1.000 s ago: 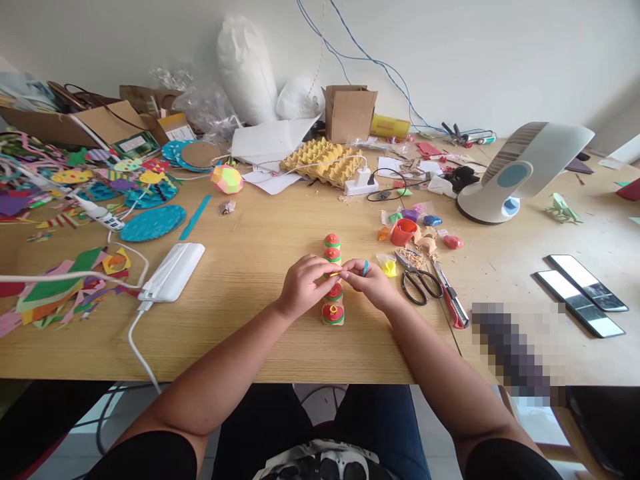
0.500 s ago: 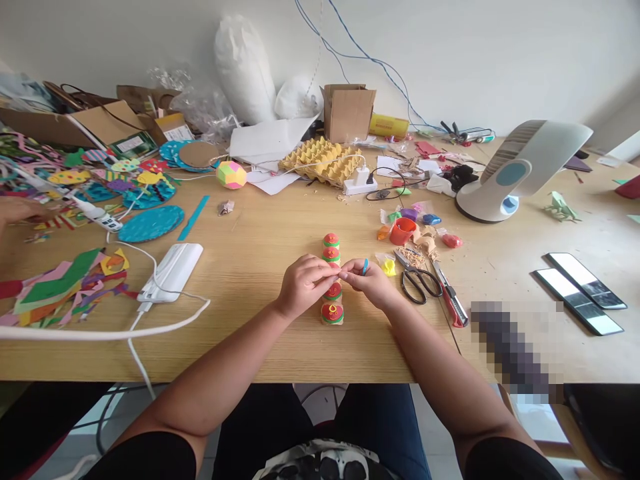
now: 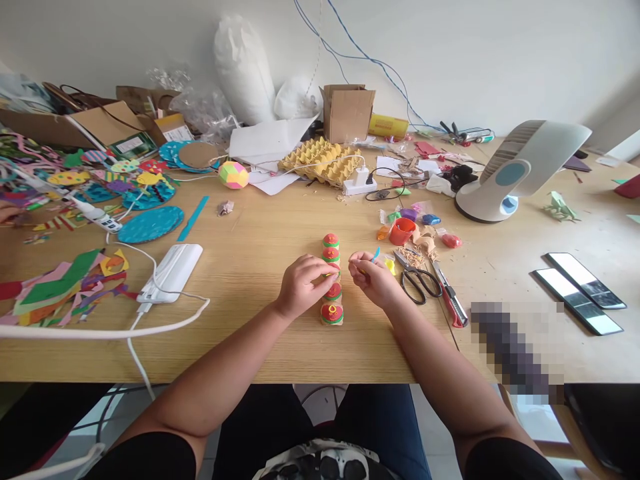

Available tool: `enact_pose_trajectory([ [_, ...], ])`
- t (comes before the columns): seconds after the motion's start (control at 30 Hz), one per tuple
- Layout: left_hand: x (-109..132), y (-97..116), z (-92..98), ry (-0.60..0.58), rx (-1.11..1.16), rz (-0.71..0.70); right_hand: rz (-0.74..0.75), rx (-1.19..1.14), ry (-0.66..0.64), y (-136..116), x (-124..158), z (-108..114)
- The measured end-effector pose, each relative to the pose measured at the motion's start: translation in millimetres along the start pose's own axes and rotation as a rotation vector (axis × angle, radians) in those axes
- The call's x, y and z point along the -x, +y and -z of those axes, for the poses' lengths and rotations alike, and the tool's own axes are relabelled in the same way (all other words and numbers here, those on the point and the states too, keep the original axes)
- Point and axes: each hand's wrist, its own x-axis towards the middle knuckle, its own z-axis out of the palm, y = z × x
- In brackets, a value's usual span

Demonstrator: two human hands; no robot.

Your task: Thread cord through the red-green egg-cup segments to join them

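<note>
In front of me a row of egg-carton cups (image 3: 332, 313), capped with red and green clay and bearing small yellow details, runs away from the table's near edge. My left hand (image 3: 304, 283) is at the left of its middle, thumb and fingers pinched over one cup; anything tiny between the fingertips is hidden. My right hand (image 3: 371, 277) is just right of the row, apart from it, with fingers curled around a thin blue tool (image 3: 376, 253) whose end sticks up. Beside that hand lies a lump of yellow clay (image 3: 390, 266).
Scissors (image 3: 420, 277), a red utility knife (image 3: 453, 293), a red cup (image 3: 403, 231) and bagged clay lie to the right. A white fan (image 3: 517, 173) stands farther back. At left are a white power bank (image 3: 171, 272), its cable and paper scraps (image 3: 60, 287). Another person's hand (image 3: 7, 212) shows at the left edge.
My right hand has drawn back to the right, away from my left fingertips, and the blue tool has turned with it. My left hand has stayed in place.
</note>
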Motion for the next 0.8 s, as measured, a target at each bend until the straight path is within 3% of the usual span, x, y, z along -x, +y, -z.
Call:
enact_pose_trajectory([
  [0.23, 0.5, -2.0, -0.6, -0.025, -0.020, 0.038, -0.088, -0.174, 0.049, -3.4, -3.7, 5.6],
  [0.47, -0.2, -1.3, 0.4, -0.004, -0.020, -0.008, -0.066, -0.209, 0.055, -2.5, -6.1, 7.0],
  [0.7, -0.6, 0.5, 1.1, -0.005, -0.018, -0.002, -0.020, -0.042, 0.055, -0.6, -4.8, 5.9],
  [0.8, 0.4, -0.4, 0.8, -0.006, -0.010, 0.002, -0.004, 0.033, -0.002, -1.3, -1.1, 2.8],
])
